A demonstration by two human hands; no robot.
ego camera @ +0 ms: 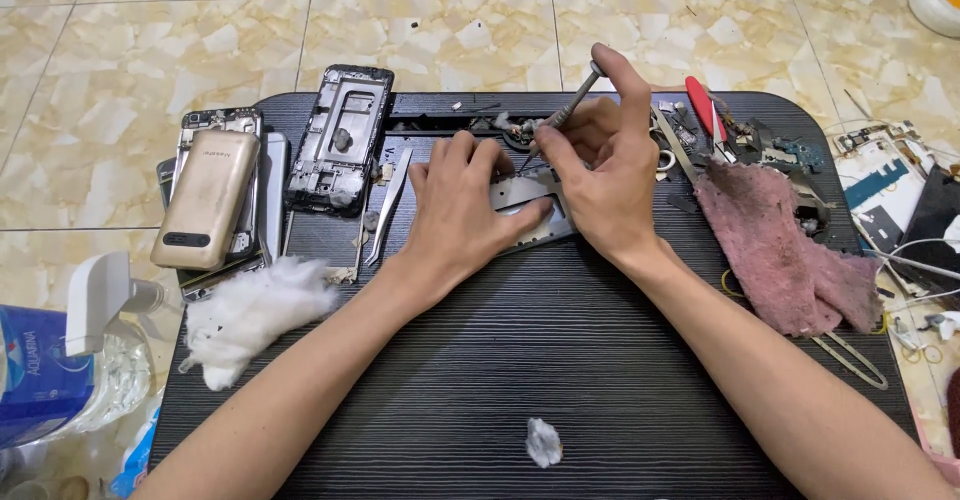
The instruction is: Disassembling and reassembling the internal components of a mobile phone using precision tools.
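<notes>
A: How did the table (560,360) look?

B: It was dark, with fine ribbed lines like wood grain, and matt. The floor (180,50) around it was glossy marble tile, beige and white.

A: And the tool (573,106) in the right hand (600,175)?

B: Its shaft looked like dull grey metal. The plate (520,195) under the left hand (460,215) was also metal, smooth, with a soft shine.

A: What about the soft things?

B: The pink cloth (785,250) was rough and fuzzy. The white cotton wad (250,315) was fluffy and loose.

A: And on the left?

B: The gold phone cover (205,200) was smooth with a satin finish. The tweezers (392,200) were shiny metal.
</notes>
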